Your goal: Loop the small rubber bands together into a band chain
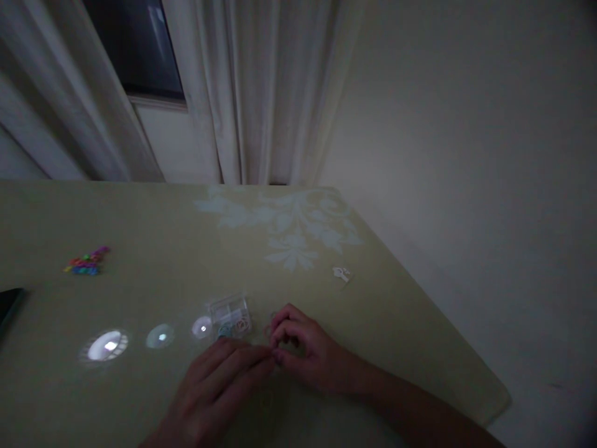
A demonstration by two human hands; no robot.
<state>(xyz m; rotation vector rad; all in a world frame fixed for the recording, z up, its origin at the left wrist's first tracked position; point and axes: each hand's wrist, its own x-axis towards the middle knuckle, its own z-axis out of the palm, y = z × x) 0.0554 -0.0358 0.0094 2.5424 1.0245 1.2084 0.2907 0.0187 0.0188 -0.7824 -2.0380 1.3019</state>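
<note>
So far left on the desk [177,249] there's the corner of a dark object [9,306], then a little pile of bright multicolored pieces [87,262]. Next up, a clear compartment box [231,316] with small rings in its near part, right by the left hand [212,386]. Left fingers are stretched out, tips meeting the right hand's [310,354]. Right fingers are curled, thumb and fingertips nearly together; can't tell what either has hold of, too dark. Off right, a small white item [342,274] lies flat.

dim light — 3 glare spots [107,346] on the table [153,242] — soft detail
</note>
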